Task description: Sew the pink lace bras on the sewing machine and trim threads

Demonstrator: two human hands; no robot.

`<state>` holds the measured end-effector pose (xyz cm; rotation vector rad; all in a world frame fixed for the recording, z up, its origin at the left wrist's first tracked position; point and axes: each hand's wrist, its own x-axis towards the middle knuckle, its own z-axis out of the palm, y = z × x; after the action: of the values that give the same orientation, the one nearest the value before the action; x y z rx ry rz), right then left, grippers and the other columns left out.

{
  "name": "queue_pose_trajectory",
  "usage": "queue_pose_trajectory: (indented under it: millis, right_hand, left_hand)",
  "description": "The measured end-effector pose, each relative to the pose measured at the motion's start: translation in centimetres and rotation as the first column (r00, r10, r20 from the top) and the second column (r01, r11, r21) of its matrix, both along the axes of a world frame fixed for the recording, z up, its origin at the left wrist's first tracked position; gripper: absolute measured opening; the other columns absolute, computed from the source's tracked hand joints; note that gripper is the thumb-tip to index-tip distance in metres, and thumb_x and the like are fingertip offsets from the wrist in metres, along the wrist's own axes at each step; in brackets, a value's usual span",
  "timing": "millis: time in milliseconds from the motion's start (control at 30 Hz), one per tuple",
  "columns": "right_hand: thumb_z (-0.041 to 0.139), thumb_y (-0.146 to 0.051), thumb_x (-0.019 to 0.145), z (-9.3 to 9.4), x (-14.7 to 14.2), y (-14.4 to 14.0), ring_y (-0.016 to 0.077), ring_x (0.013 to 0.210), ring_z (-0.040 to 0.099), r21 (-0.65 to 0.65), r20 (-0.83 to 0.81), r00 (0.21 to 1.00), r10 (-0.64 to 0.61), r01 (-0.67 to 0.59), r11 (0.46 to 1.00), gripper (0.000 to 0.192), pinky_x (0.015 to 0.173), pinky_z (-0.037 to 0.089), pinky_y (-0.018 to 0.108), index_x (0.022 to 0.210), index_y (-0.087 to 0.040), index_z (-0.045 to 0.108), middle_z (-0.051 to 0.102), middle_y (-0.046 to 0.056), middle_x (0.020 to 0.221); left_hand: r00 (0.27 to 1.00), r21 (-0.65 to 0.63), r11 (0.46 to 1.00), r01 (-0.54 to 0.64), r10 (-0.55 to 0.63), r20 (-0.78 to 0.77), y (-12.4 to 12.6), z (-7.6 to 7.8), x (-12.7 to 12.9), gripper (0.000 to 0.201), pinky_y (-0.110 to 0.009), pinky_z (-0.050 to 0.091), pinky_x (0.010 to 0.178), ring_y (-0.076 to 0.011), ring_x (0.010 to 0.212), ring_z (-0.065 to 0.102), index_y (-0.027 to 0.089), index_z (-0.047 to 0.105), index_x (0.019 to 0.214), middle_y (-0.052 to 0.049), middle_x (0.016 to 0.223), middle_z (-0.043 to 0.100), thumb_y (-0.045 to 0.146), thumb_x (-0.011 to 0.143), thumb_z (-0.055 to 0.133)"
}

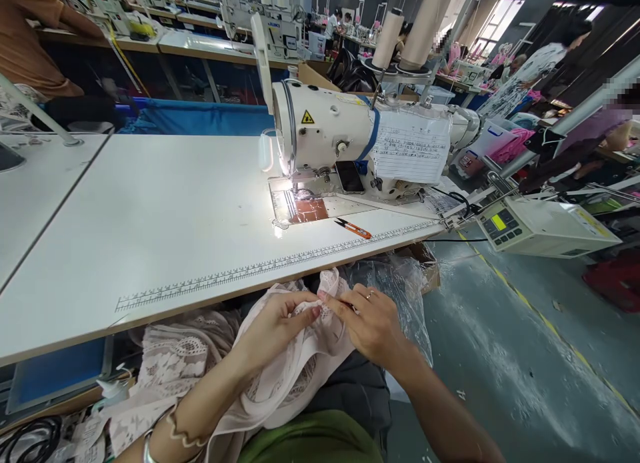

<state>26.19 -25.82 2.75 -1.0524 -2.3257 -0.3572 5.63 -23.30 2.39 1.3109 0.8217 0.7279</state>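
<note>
A pale pink lace garment (300, 376) lies across my lap, just below the table's front edge. My left hand (283, 319) is closed on its upper part, thumb and fingers pinching the lace. Close beside it, my right hand (373, 319) grips the same fabric, with a ring on one finger. Both sets of fingertips nearly meet at a gathered lace edge. More pale pink lace pieces (175, 356) hang in folds to the left, under the table edge.
A white sewing machine (325, 126) with its lamp lit stands on the white table (150, 203). Orange thread snips (353, 228) lie by the printed ruler (260, 266). A phone (349, 177) rests at the machine. A control box (547, 226) juts out at right. Other people work beyond.
</note>
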Motion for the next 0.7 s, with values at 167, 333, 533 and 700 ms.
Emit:
queue_pose_trajectory:
  millis: [167, 333, 533, 700]
  right_hand:
    - [0.048, -0.006, 0.097, -0.2, -0.1, -0.2, 0.0156, 0.070, 0.057, 0.002, -0.009, 1.000, -0.011, 0.011, 1.000, 0.051, 0.059, 0.037, 0.033, 0.145, -0.024, 0.052, 0.065, 0.002, 0.075]
    - [0.046, -0.006, 0.097, -0.1, 0.0, -0.1, 0.0160, 0.069, 0.057, -0.004, 0.015, 1.000, -0.014, 0.014, 1.000, 0.050, 0.060, 0.039, 0.032, 0.143, -0.024, 0.053, 0.065, 0.002, 0.074]
    - [0.039, -0.006, 0.100, -0.8, -0.9, -0.5, 0.0163, 0.079, 0.060, -0.210, -0.240, 0.970, 0.029, -0.081, 0.974, 0.047, 0.069, 0.047, 0.029, 0.139, -0.023, 0.056, 0.068, 0.006, 0.089]
    - [0.050, -0.037, 0.101, 0.1, -1.3, -0.2, 0.0109, 0.054, 0.047, -0.594, -0.687, 0.710, -0.156, -0.424, 0.684, 0.027, 0.051, 0.040, 0.024, 0.116, -0.022, 0.067, 0.053, -0.003, 0.066]
  left_hand:
    - [1.000, -0.004, 1.000, 0.000, 0.000, -0.016, -0.1, -0.1, 0.0, 0.033, -0.038, 0.049, 0.093, -0.0257, 0.101, 0.066, 0.020, 0.076, 0.107, -0.007, 0.105, 0.076, 0.045, 0.091, 0.064]
    - [1.000, 0.007, 1.000, -0.003, 0.004, -0.021, 0.0, 0.0, 0.0, 0.030, -0.037, 0.048, 0.095, -0.0258, 0.103, 0.066, 0.020, 0.076, 0.105, -0.007, 0.106, 0.076, 0.044, 0.091, 0.064]
    - [0.997, 0.100, 0.994, 0.046, -0.039, -0.072, 0.1, 0.3, 0.3, 0.027, -0.035, 0.048, 0.089, -0.0239, 0.097, 0.067, 0.019, 0.074, 0.104, -0.006, 0.103, 0.076, 0.036, 0.094, 0.057]
    - [0.970, 0.291, 0.949, 0.117, -0.046, -0.240, -0.2, 0.1, 0.7, 0.025, -0.030, 0.047, 0.076, -0.0203, 0.082, 0.066, 0.018, 0.073, 0.086, -0.005, 0.085, 0.074, 0.026, 0.094, 0.051]
